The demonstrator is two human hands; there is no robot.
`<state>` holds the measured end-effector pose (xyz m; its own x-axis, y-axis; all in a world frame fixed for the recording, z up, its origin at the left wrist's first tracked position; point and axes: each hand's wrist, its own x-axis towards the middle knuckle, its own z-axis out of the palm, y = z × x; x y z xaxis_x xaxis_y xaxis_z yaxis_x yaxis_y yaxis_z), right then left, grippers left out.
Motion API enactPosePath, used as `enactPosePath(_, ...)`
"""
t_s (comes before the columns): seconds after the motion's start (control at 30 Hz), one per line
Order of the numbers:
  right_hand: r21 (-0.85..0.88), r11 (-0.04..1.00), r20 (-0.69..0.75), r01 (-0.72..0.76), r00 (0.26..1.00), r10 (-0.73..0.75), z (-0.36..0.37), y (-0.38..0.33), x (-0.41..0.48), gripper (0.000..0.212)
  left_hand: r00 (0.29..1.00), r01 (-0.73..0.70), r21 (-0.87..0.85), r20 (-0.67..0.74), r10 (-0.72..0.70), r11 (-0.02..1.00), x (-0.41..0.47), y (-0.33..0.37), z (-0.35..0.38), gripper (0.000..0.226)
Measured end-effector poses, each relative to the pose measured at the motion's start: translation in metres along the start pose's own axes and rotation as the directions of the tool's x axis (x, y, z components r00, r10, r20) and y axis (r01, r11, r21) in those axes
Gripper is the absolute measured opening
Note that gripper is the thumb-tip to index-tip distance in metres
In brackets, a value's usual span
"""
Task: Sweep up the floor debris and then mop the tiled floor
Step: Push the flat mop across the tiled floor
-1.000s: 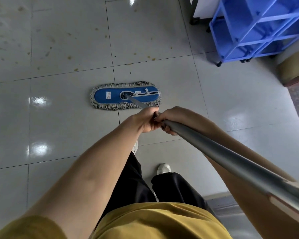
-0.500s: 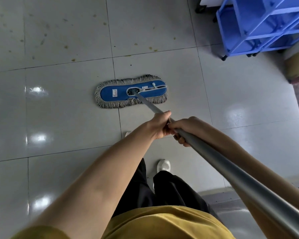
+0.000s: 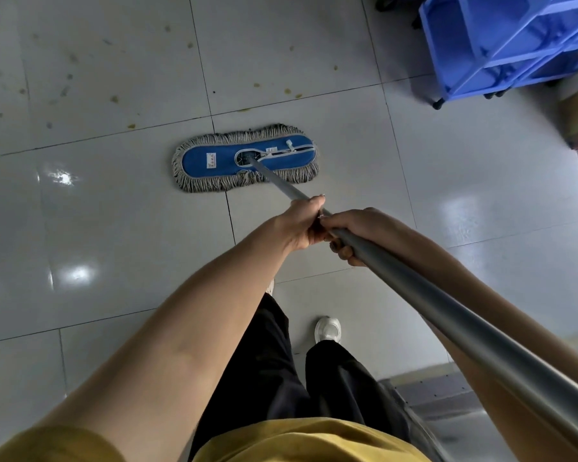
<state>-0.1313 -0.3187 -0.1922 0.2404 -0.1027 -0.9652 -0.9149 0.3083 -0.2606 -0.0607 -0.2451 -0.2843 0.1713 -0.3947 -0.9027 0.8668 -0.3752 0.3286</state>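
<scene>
Pushed farther across the glossy grey tiled floor [image 3: 114,228], one blue fringed flat mop head [image 3: 214,159] leads one grey metal handle [image 3: 447,311], with left hand [image 3: 302,225] and right hand [image 3: 354,226] each wrapped fully round it.

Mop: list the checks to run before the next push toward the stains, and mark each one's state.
1. Left hand grips the mop handle: ok.
2. Right hand grips the handle directly behind the left: ok.
3. Mop head lies flat on the tiled floor: ok.
4. Yellowish spots lie beyond the mop head with nothing in the way: ok.
5. Blue cart stands apart from the mop head, off to the right: ok.
6. Mop head is damp enough to lift the spots: cannot tell.
</scene>
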Motion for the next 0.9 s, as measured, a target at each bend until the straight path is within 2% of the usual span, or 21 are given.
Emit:
enactPosePath(0.23,-0.002,1.0,-0.008,0.03,1.0,-0.03,0.014,-0.068,0.034,0.033,0.999,-0.02,0.048,0.029,0.019,0.999,0.024,0.07,-0.031,0.038)
enactPosePath(0.47,0.031,0.999,0.02,0.04,0.999,-0.041,0.049,-0.142,0.068,0.032,0.999,-0.043,0.087,0.001,0.043,0.995,0.048,0.142,-0.076,0.042)
enactPosePath(0.53,0.098,0.995,0.065,0.013,0.998,-0.019,0.059,-0.159,0.074,0.033,0.999,-0.044,0.114,-0.024,0.047,0.993,0.051,0.159,-0.087,0.042)
enactPosePath(0.6,0.24,0.969,0.15,-0.054,0.989,0.018,0.065,-0.171,0.078,0.031,0.998,-0.041,0.166,-0.049,0.05,0.985,0.052,0.172,-0.096,0.043)
enactPosePath(0.73,0.483,0.856,0.353,-0.181,0.935,-0.001,0.063,-0.173,0.077,0.025,0.998,-0.01,0.283,-0.059,0.028,0.959,0.053,0.181,-0.095,0.048)
enactPosePath(0.8,0.514,0.832,0.349,-0.207,0.937,0.017,0.057,-0.17,0.075,0.025,0.997,-0.006,0.247,-0.075,0.025,0.969,0.053,0.177,-0.088,0.047)
enactPosePath(0.9,0.423,0.89,0.266,-0.171,0.962,0.059,0.045,-0.165,0.07,0.025,0.998,0.0,0.139,-0.064,0.009,0.99,0.052,0.165,-0.076,0.042)
